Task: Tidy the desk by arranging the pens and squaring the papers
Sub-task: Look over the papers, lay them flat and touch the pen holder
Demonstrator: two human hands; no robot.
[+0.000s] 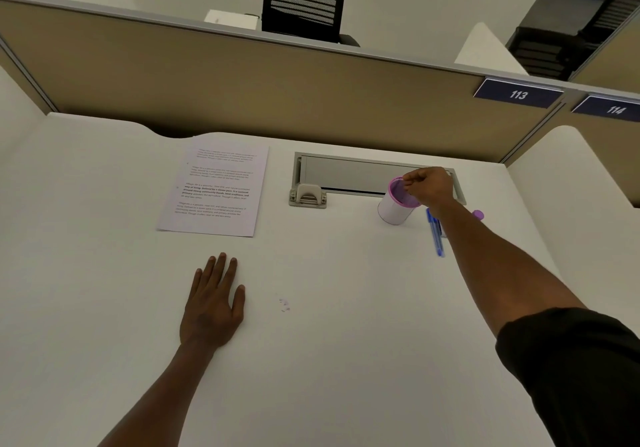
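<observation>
A white cup with a pink rim [394, 208] stands at the far right of the white desk [329, 360]. My right hand [429, 185] pinches its rim at the top right edge. Blue pens [435, 233] lie on the desk just right of the cup, partly hidden under my right forearm. A purple object [478, 215] shows beyond the forearm. A stack of printed papers [216, 188] lies at the far left, roughly squared. My left hand [213, 303] rests flat on the desk, fingers apart, below the papers and apart from them.
A grey cable tray with a flap [349, 174] is set into the desk behind the cup. A tan partition [259, 83] closes off the back, with labels 113 and 114. A small purple smudge [284, 305] marks the desk near the middle.
</observation>
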